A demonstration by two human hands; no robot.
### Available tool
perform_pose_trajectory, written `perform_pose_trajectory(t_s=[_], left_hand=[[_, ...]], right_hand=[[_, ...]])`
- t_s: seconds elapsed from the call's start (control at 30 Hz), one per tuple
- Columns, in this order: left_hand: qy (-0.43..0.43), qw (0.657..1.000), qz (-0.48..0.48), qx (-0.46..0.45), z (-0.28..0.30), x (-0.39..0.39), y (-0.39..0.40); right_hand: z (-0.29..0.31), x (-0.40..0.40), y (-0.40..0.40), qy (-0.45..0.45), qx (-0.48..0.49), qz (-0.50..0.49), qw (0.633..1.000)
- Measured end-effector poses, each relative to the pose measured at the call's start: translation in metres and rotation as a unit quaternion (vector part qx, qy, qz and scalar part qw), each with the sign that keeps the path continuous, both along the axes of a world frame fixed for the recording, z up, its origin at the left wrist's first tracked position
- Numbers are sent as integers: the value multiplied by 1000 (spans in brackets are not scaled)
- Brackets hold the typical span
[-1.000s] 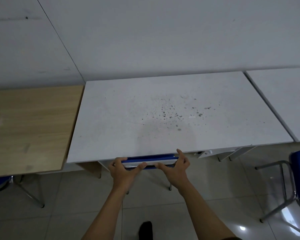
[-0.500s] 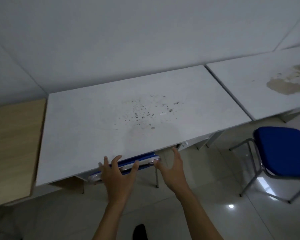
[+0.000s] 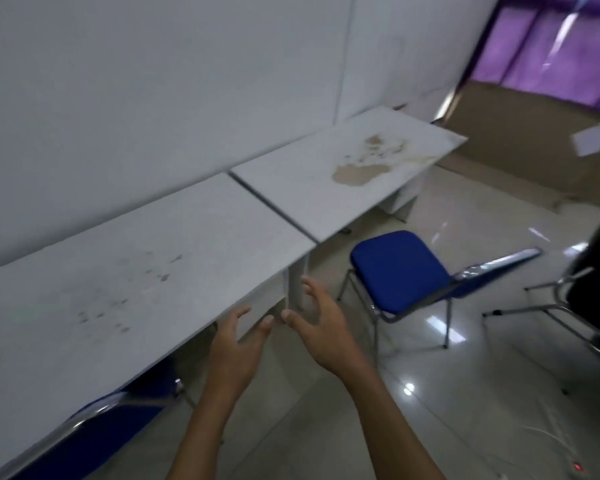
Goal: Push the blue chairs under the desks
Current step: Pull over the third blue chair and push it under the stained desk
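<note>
White desks (image 3: 153, 271), blue chair (image 3: 397, 270) apart

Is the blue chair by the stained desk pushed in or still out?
Out. The blue chair stands on open floor, its whole seat clear of the stained desk; neither hand touches it.

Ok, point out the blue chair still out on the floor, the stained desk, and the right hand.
blue chair (image 3: 397, 268), head view, middle of the seat cushion.
stained desk (image 3: 312, 188), head view, bare top beside the brown stain.
right hand (image 3: 321, 327), head view, middle of the hand.

Open floor (image 3: 326, 427) between near desk (image 3: 136, 271) and out-standing blue chair (image 3: 399, 271).
</note>
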State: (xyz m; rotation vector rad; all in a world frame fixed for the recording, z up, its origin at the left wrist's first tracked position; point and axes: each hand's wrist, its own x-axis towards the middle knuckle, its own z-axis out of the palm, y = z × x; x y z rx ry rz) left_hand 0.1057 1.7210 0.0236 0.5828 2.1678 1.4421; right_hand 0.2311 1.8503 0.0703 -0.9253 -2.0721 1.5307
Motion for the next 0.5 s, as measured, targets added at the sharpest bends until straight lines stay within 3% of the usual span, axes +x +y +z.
perform_pose_trajectory(t_s=[0.1, 0.23, 0.5], left_hand=[[34, 999, -26, 13, -1, 40, 63], [16, 996, -84, 11, -4, 91, 145], [12, 982, -187, 13, -9, 149, 298]], right_hand=[[20, 47, 54, 1, 29, -11, 1000], [34, 102, 118, 0, 48, -55, 997], [21, 181, 245, 1, 41, -152, 987]])
